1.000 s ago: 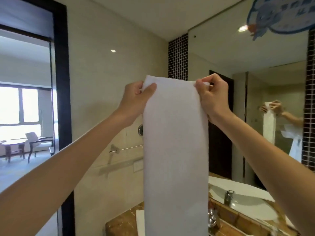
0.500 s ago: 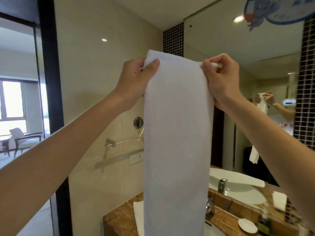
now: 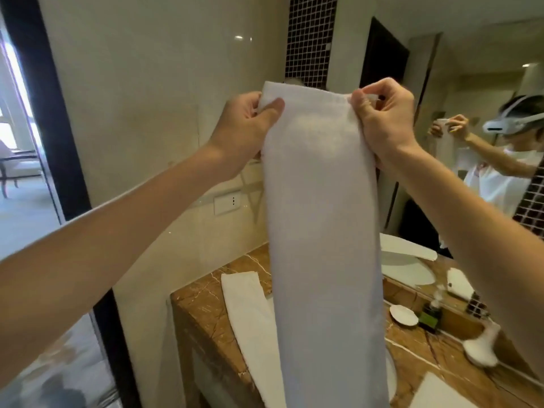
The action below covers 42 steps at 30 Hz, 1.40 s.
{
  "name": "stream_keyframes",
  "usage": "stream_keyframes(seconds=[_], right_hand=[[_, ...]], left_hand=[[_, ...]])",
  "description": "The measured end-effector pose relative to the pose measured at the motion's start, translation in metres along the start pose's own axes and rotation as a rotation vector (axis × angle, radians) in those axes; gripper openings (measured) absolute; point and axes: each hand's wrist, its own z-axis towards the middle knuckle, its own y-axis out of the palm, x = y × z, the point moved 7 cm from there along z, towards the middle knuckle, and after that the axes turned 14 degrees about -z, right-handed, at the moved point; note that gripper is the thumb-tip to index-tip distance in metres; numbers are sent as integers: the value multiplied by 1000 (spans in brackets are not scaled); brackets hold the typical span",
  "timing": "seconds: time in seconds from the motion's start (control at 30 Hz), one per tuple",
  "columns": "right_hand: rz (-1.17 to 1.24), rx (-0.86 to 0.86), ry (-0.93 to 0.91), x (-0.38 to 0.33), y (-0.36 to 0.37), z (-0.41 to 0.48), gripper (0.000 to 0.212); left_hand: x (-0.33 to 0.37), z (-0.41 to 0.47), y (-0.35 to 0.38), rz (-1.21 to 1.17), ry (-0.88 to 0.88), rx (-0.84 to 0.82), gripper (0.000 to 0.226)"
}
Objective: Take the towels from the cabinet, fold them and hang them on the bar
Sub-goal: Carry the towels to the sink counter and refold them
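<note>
A long white towel (image 3: pixel 321 219), folded into a narrow strip, hangs straight down in front of me. My left hand (image 3: pixel 244 134) pinches its top left corner and my right hand (image 3: pixel 382 119) pinches its top right corner, both held up at the wall. The towel bar is hidden behind my left hand and the towel. A second folded white towel (image 3: pixel 250 319) lies flat on the brown marble counter (image 3: pixel 203 316) below.
A mirror (image 3: pixel 459 83) on the right reflects a person wearing a headset. Along the counter are a basin (image 3: pixel 391 378), a small white dish (image 3: pixel 404 315), a dark bottle (image 3: pixel 430 318) and a white tissue sheet (image 3: pixel 438 393). A wall socket (image 3: pixel 226 202) sits left of the towel; a dark door frame (image 3: pixel 47 113) stands at left.
The view has tilted downward, so more of the counter shows and the towel bar has gone behind my left hand. Both hands keep hold of the towel's top edge.
</note>
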Motion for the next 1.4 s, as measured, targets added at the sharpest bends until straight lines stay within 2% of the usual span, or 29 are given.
stream_keyframes(seconds=[0.17,0.27,0.53,0.73,0.83,1.1,1.3,1.4], right_hand=[[-51,-112,72,88,69,-10,8],[-74,-193,99,142,115,-12,10],[-41,-381,179,254,231,-24,8],[23,-504,247,301,298,-49,5],[4,-568,268,320,325,-63,10],[-48,-625,321,361,374,-89,19],[-116,-611,517,409,402,-106,22],[-98,-619,611,435,418,-117,18]], left_hand=[[-95,-7,-27,45,-178,49,17],[-147,-7,-46,127,-269,71,17],[-260,-5,-102,252,-396,204,16],[-325,-24,-146,318,-528,311,17],[-351,-35,-166,290,-570,364,14],[-417,-51,-201,230,-586,470,17],[-479,-58,-215,146,-644,508,15],[-512,-58,-226,188,-692,502,15]])
